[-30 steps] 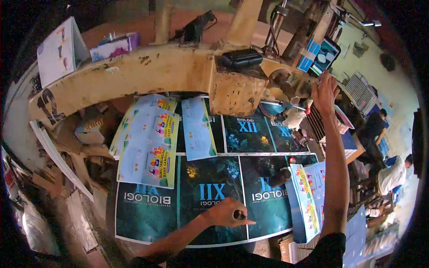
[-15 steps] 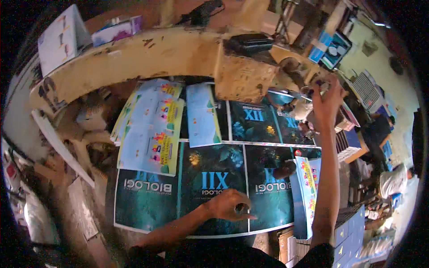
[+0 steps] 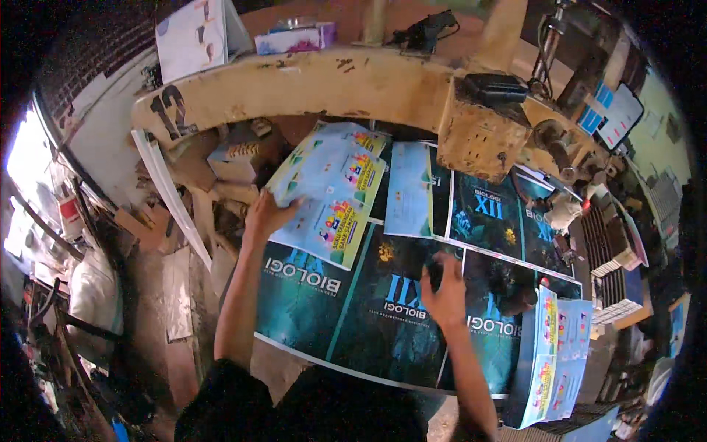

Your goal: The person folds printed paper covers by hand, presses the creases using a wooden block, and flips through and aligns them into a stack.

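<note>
Large dark teal printed cover sheets (image 3: 375, 331) lie spread before me. On their far left part rests a pile of light blue and yellow printed sheets (image 3: 324, 177). My left hand (image 3: 271, 215) is at the left edge of that pile, thumb over the top sheet and fingers closed at the edge. Over the middle of the dark sheets is my right hand (image 3: 446, 293), thumb and fingers apart, with nothing visible in it. A narrower light blue sheet (image 3: 409, 188) lies beyond. More blue and yellow sheets (image 3: 563, 342) lie at the right edge.
A curved yellowish machine frame (image 3: 309, 85) spans the far side, with a worn metal block (image 3: 482, 136) projecting toward me. A black device (image 3: 495, 88) sits on the block. A tissue box (image 3: 296, 38) and desk calendar (image 3: 193, 40) stand on the frame. Book stacks (image 3: 615, 295) are at right.
My left hand has gone from above the dark sheets to the light blue pile. My right hand has come back from the far right to the middle. The view has shifted left.
</note>
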Tool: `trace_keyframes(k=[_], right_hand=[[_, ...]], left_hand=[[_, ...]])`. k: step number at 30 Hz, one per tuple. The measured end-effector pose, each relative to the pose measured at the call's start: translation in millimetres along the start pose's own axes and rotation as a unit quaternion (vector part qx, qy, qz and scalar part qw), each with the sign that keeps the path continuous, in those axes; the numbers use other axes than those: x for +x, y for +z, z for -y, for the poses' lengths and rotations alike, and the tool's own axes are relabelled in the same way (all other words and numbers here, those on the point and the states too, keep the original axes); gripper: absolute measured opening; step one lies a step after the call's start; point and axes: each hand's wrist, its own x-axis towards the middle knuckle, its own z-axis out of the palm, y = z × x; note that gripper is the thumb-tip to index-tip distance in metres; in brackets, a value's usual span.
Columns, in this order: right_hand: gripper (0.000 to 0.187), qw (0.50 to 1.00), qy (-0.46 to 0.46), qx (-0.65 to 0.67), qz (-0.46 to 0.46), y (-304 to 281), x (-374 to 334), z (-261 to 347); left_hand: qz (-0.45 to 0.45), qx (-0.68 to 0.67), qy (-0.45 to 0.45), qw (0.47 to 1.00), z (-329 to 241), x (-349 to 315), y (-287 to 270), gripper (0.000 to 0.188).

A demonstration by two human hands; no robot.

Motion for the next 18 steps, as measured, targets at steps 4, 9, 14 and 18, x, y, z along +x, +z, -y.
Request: trace_keyframes(k=[4, 9, 14, 18], right_hand=[[0.029, 0.998, -0.023, -0.061, 0.026, 14, -11, 13], [0.024, 0.998, -0.043, -0.027, 0.040, 8, -8, 2], [0.026, 0.999, -0.029, -0.007, 0.028, 11, -12, -11], [0.054, 0.990, -0.040, -0.126, 0.052, 19, 5, 6]], left_hand=[[0.133, -0.196, 0.030, 0.971, 86, 13, -11, 0.070], [0.181, -0.206, -0.101, 0.956, 41, 3, -19, 0.048], [0.159, -0.395, -0.152, 0.892, -70, -53, -77, 0.042], [0.075, -0.371, 0.009, 0.925, -74, -79, -113, 0.041]])
